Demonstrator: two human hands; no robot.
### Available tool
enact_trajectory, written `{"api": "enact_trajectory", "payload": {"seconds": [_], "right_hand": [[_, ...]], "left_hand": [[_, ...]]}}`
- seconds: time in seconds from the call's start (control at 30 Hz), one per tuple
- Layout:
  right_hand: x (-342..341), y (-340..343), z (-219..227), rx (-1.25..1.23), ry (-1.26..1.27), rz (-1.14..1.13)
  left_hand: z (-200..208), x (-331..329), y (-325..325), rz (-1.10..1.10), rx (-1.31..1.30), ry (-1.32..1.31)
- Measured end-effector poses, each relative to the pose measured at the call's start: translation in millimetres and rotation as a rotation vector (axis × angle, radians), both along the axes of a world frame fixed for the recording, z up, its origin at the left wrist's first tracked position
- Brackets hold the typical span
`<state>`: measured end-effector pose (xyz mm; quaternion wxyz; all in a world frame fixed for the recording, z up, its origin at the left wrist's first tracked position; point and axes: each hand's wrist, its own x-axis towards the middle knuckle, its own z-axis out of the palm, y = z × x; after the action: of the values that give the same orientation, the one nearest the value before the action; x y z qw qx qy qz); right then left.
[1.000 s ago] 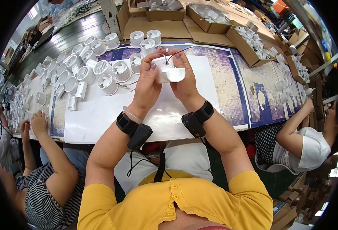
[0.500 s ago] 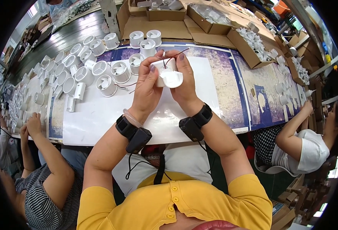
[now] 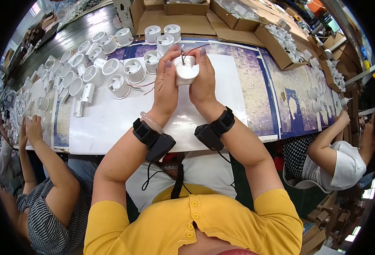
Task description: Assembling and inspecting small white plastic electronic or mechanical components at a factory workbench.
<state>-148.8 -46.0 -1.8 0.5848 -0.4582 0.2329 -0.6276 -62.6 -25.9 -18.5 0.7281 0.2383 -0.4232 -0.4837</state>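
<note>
Between both palms, over the far part of a white sheet (image 3: pixel 123 123), I hold a white round plastic fan housing (image 3: pixel 186 75). Red and dark wires (image 3: pixel 194 50) stick out of its top, and a curved notched rim faces me. My left hand (image 3: pixel 167 83) presses on its left side, fingers wrapped round the back. On the other side my right hand (image 3: pixel 203 83) closes in the same way, thumb raised near the wires. The housing's underside and far side are hidden. Just left of my left hand stand white housings with fan blades inside (image 3: pixel 134 72), some trailing thin wires.
Many white housings and grilled caps (image 3: pixel 93 75) crowd the table's left. Cardboard boxes with white parts (image 3: pixel 281 46) line the far right. A person's hands (image 3: pixel 33 127) work at the left; another person's arm (image 3: pixel 332 131) reaches in at the right. Black wrist devices (image 3: pixel 159 146) sit on my forearms.
The held housing has tilted, so its curved rim points less toward me. Both hands have shifted slightly away from me, and the fingers lie straighter along its sides.
</note>
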Motion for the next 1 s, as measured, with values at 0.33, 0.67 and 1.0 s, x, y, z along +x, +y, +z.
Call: {"api": "enact_trajectory", "payload": {"seconds": [0.33, 0.67, 1.0], "right_hand": [[14.0, 13.5, -9.2, -0.153, 0.156, -0.124], [9.1, 7.3, 2.9, 0.103, -0.194, 0.284], [-3.3, 6.4, 7.6, -0.352, 0.141, 0.134]], "left_hand": [[-4.0, 10.9, 8.4, 0.182, 0.013, -0.205], [14.5, 16.4, 4.7, -0.173, 0.126, 0.458], [17.4, 21.0, 10.3, -0.049, 0.041, -0.035]]}}
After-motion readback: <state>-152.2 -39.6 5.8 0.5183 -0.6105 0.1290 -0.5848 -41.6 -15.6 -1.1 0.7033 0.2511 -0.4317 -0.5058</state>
